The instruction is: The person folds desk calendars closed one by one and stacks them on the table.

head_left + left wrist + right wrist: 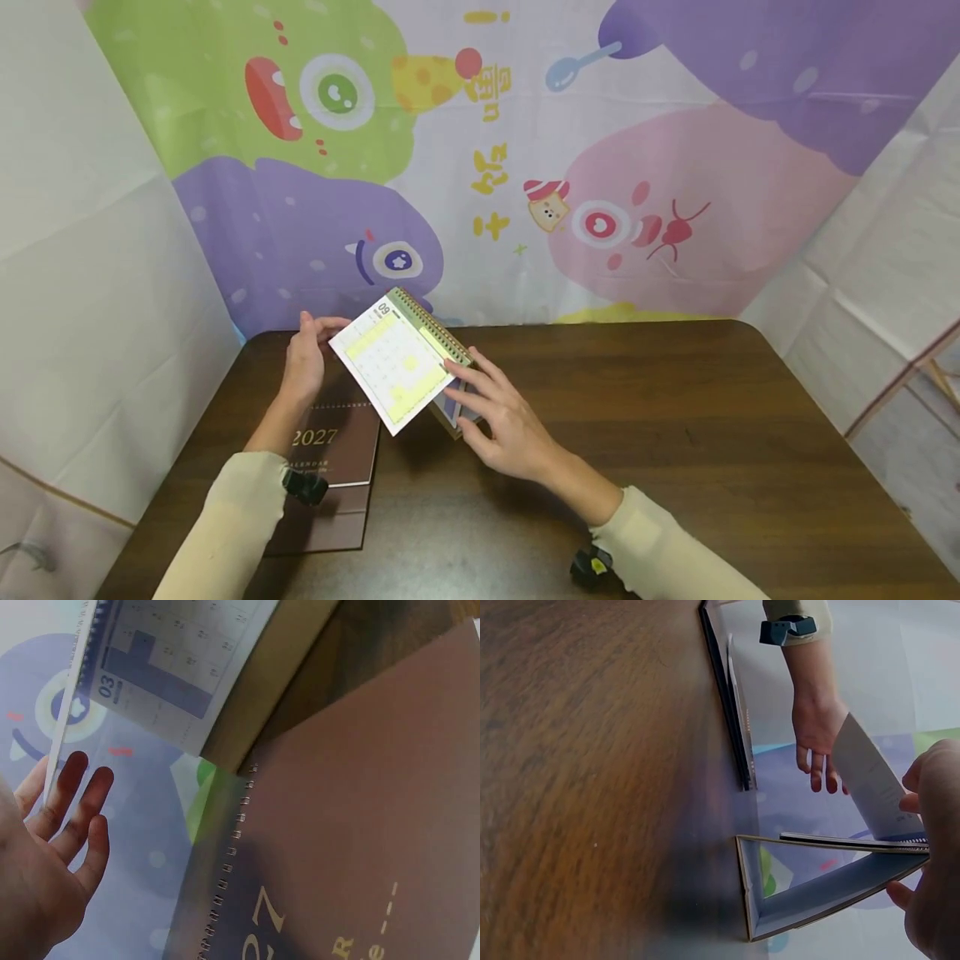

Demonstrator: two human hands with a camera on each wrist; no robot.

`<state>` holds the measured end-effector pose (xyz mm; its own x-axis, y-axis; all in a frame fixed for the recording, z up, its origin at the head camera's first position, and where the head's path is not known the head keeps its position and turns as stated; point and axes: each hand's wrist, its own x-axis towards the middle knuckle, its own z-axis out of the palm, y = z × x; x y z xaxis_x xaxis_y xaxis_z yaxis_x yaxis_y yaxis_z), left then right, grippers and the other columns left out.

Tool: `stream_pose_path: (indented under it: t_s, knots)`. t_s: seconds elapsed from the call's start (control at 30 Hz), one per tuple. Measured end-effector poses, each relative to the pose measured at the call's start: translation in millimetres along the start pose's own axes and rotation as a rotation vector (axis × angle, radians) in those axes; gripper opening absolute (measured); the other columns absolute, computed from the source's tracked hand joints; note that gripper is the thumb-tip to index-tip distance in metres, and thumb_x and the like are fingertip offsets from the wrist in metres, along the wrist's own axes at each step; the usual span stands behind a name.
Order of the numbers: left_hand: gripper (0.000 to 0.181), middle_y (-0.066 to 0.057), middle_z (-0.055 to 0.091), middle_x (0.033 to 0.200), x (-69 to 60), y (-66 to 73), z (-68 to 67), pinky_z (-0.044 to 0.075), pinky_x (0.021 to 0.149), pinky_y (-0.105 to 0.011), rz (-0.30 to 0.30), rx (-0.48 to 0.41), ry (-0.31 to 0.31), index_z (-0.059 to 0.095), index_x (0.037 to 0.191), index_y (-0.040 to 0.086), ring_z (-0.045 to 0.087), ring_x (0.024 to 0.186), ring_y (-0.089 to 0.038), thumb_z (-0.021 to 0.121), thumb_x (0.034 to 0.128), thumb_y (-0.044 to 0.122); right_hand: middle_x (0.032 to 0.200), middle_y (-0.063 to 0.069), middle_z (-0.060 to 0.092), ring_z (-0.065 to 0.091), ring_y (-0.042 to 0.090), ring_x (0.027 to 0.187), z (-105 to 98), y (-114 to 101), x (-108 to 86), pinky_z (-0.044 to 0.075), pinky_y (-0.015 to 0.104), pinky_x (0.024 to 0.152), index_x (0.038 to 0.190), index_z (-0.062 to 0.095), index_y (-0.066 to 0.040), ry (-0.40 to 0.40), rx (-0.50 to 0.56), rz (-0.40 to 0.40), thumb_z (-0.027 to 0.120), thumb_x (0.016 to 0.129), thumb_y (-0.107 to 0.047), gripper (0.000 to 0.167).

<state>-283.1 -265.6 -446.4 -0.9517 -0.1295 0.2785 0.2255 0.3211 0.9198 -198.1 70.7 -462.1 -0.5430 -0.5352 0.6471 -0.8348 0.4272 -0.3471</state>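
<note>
**A leaf raised, its turn apparently unfinished**

The spiral desk calendar [433, 327] tilts over the bench [660, 417], beside the brown 2027 calendar [351, 446]. Its yellow-marked "09" leaf [390, 371] stands off the stack, not yet laid flat. The left hand [303, 362] has loosely extended fingers at the leaf's edge; the right hand [513, 421] pinches the spiral end. Whether the base touches wood is unclear.

A pale cream left sleeve [232, 517] and matching right sleeve [667, 546] each bear a small black device [303, 486] at the cuff, the right one yellow-patched.
</note>
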Motion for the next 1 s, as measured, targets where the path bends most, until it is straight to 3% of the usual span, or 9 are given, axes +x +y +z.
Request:
stream_pose_path:
  t_s: [0.17,0.3,0.37,0.47,0.57,0.63,0.77,1.0]
  knots:
    - [0.088,0.015,0.079,0.091,-0.9,-2.4,1.5,0.053,0.078,-0.015,-0.030,0.092,-0.018,0.074,0.133,-0.010,0.065,0.081,0.008,0.006,0.1236,0.045,0.169,0.018,0.060,0.038,0.049,0.169,-0.8,0.6,-1.5,0.044,0.065,0.132,0.135,0.079,0.001,-0.025,0.003,0.023,0.076,0.101,-0.007,0.035]
    - [0.088,-0.011,0.083,0.102,-1.0,-4.3,3.5,0.057,0.077,-0.018,-0.054,0.148,-0.063,0.074,0.135,-0.008,0.066,0.084,0.006,0.005,0.1234,0.045,0.168,0.017,0.061,0.037,0.049,0.170,-0.8,1.9,-3.4,0.046,0.068,0.130,0.129,0.084,-0.006,-0.027,-0.002,0.022,0.075,0.100,-0.007,0.030]
    - [0.088,-0.021,0.082,0.111,-0.9,-4.9,4.9,0.058,0.079,-0.022,-0.059,0.192,-0.095,0.075,0.138,-0.005,0.069,0.088,0.001,0.004,0.1233,0.046,0.168,0.017,0.061,0.037,0.050,0.170,-0.8,2.5,-4.4,0.047,0.069,0.129,0.127,0.085,-0.008,-0.032,-0.010,0.019,0.075,0.100,-0.007,0.029]
    - [0.087,-0.030,0.079,0.125,-0.7,-6.0,7.3,0.060,0.088,-0.034,-0.052,0.247,-0.150,0.073,0.144,-0.002,0.075,0.104,-0.018,0.004,0.1232,0.047,0.168,0.018,0.061,0.036,0.051,0.170,-0.6,3.1,-5.2,0.048,0.070,0.128,0.123,0.086,-0.009,-0.042,-0.019,0.012,0.075,0.100,-0.007,0.026]
    - [0.087,-0.031,0.078,0.134,-0.6,-7.3,10.0,0.058,0.106,-0.051,-0.036,0.292,-0.198,0.070,0.150,0.001,0.074,0.125,-0.041,0.003,0.1227,0.050,0.169,0.018,0.061,0.035,0.052,0.170,-0.7,3.2,-5.5,0.047,0.069,0.129,0.121,0.086,-0.010,-0.050,-0.026,0.009,0.075,0.100,-0.007,0.024]
    - [0.087,-0.030,0.077,0.137,-0.4,-8.3,12.0,0.052,0.117,-0.061,-0.025,0.306,-0.228,0.068,0.153,0.001,0.070,0.135,-0.049,0.003,0.1224,0.052,0.168,0.018,0.061,0.036,0.052,0.170,-1.1,2.9,-5.8,0.046,0.068,0.130,0.119,0.087,-0.010,-0.055,-0.026,0.010,0.075,0.101,-0.007,0.022]
    - [0.086,-0.029,0.073,0.146,0.3,-10.9,17.2,0.040,0.129,-0.071,-0.006,0.316,-0.288,0.062,0.158,0.001,0.067,0.142,-0.053,0.004,0.1223,0.053,0.167,0.019,0.062,0.036,0.053,0.170,-1.0,2.7,-6.8,0.044,0.068,0.131,0.116,0.087,-0.011,-0.065,-0.030,0.011,0.076,0.100,-0.007,0.020]
    - [0.082,-0.025,0.065,0.160,-1.2,-10.8,25.7,0.039,0.129,-0.075,0.004,0.320,-0.360,0.054,0.165,0.003,0.065,0.146,-0.052,0.004,0.1227,0.052,0.169,0.017,0.060,0.034,0.055,0.170,0.4,3.3,-8.0,0.046,0.070,0.129,0.115,0.087,-0.011,-0.070,-0.029,0.010,0.077,0.099,-0.007,0.019]
